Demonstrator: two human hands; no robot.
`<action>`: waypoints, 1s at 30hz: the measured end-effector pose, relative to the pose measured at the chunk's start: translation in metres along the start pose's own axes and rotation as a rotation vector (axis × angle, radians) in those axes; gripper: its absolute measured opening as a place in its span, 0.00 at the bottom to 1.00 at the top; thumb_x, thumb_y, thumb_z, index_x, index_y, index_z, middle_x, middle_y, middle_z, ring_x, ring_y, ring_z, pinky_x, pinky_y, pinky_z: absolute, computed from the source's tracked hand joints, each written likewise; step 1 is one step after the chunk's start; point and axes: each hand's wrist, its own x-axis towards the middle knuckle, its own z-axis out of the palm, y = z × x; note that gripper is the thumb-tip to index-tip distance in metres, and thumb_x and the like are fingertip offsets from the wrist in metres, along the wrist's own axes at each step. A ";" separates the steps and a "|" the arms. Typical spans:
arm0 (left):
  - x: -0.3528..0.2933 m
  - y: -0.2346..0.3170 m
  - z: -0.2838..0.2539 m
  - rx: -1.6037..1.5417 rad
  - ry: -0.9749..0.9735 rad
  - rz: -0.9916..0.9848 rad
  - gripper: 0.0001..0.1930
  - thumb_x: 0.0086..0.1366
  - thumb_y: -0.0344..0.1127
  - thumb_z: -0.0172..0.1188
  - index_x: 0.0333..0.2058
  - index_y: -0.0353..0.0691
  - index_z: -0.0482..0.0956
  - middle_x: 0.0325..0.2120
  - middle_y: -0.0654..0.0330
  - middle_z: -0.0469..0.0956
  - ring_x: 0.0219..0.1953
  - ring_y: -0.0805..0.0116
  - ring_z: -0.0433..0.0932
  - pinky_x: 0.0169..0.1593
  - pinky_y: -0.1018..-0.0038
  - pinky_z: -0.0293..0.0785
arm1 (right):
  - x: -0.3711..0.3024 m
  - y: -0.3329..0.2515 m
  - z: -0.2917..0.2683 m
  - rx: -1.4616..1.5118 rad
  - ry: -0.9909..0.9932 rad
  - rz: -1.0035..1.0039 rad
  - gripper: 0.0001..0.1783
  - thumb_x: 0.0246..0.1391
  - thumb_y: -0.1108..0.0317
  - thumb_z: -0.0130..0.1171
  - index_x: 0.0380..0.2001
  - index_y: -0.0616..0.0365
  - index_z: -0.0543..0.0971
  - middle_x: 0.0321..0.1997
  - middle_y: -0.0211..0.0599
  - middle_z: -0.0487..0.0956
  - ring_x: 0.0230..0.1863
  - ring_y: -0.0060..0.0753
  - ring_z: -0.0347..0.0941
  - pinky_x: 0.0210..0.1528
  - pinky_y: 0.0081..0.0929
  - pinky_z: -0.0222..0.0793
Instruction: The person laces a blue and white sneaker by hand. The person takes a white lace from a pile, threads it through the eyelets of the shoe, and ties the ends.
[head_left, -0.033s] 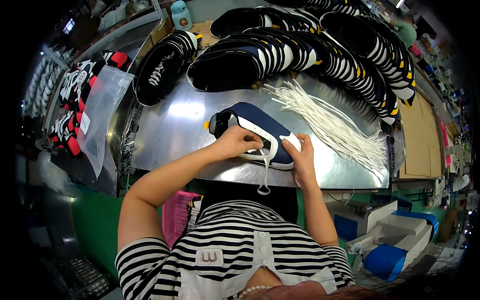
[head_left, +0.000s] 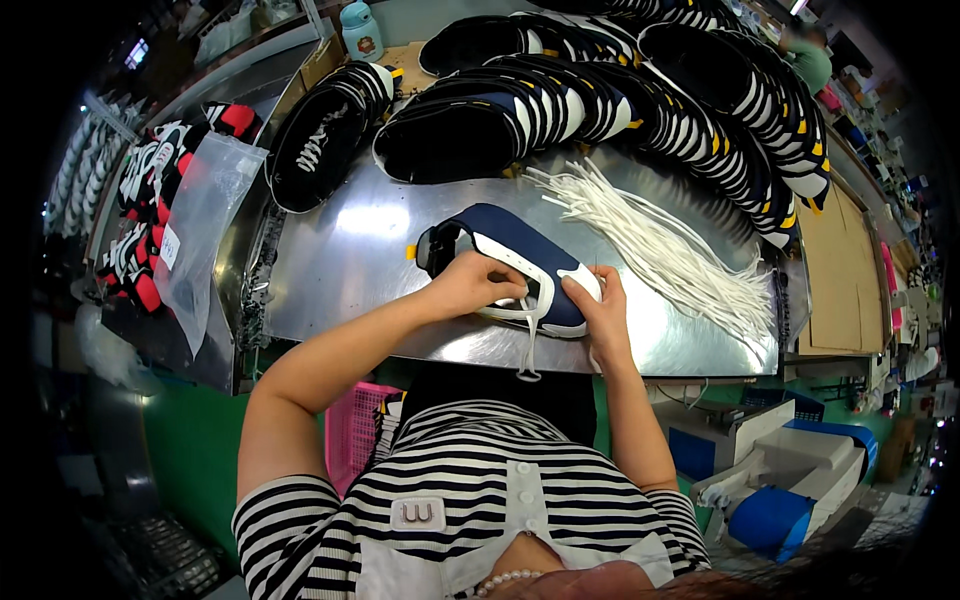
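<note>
A: While the shoe (head_left: 510, 262) lies on its side on the shiny table (head_left: 340, 270), near the front edge, where are the fingers?

B: The left hand (head_left: 478, 285) sits on top of the shoe's middle. Its fingers are curled shut on the white lace (head_left: 527, 335). The right hand (head_left: 600, 305) is at the shoe's toe end, with its fingers bent against the side.

A: Is the right hand holding the lace too?

B: I cannot tell. Its fingertips are tucked against the shoe and I can't see what they pinch.

A: Where does the lace go?

B: It hangs down from between the two hands and over the table edge. It ends in a small loop.

A: What else is hard to see?

B: The holes for the lace are under the left hand. The far side of the shoe is hidden too.

A: What is around the shoe?

B: A pile of white laces (head_left: 660, 245) lies just to the right, spread like a fan. Behind it, rows of dark shoes (head_left: 600, 95) with white stripes stand packed close. One black shoe (head_left: 320, 145) lies at the back left. A clear bag (head_left: 195, 230) hangs off the left end of the table. A pink basket (head_left: 352, 430) sits below.

A: Is anything in the way?

B: No, the table next to the hands is bare.
</note>
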 end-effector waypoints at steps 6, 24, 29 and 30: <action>-0.001 0.012 -0.008 0.402 0.261 0.288 0.06 0.58 0.30 0.60 0.31 0.33 0.79 0.26 0.52 0.79 0.33 0.54 0.77 0.38 0.65 0.72 | 0.008 -0.009 0.002 -0.020 -0.026 -0.027 0.25 0.50 0.65 0.69 0.46 0.61 0.68 0.40 0.39 0.77 0.38 0.22 0.73 0.40 0.19 0.70; -0.063 0.023 -0.094 0.242 0.301 0.264 0.04 0.64 0.27 0.58 0.37 0.36 0.77 0.36 0.59 0.78 0.37 0.69 0.75 0.41 0.76 0.71 | 0.036 0.005 -0.038 -0.661 0.088 -0.237 0.26 0.50 0.52 0.66 0.43 0.61 0.74 0.40 0.43 0.79 0.39 0.36 0.76 0.41 0.28 0.72; -0.017 0.088 -0.027 0.260 -0.066 0.513 0.01 0.61 0.26 0.60 0.31 0.35 0.77 0.49 0.52 0.76 0.47 0.60 0.76 0.49 0.69 0.71 | 0.040 0.001 -0.031 -1.039 0.283 -0.691 0.29 0.47 0.45 0.66 0.41 0.60 0.78 0.30 0.41 0.79 0.30 0.45 0.76 0.35 0.34 0.71; -0.009 0.093 -0.026 0.221 0.074 0.497 0.01 0.61 0.26 0.59 0.31 0.35 0.77 0.49 0.52 0.76 0.45 0.62 0.76 0.48 0.71 0.71 | 0.036 -0.001 -0.030 -0.880 0.302 -0.539 0.22 0.50 0.53 0.66 0.40 0.61 0.79 0.27 0.35 0.79 0.25 0.31 0.74 0.30 0.26 0.69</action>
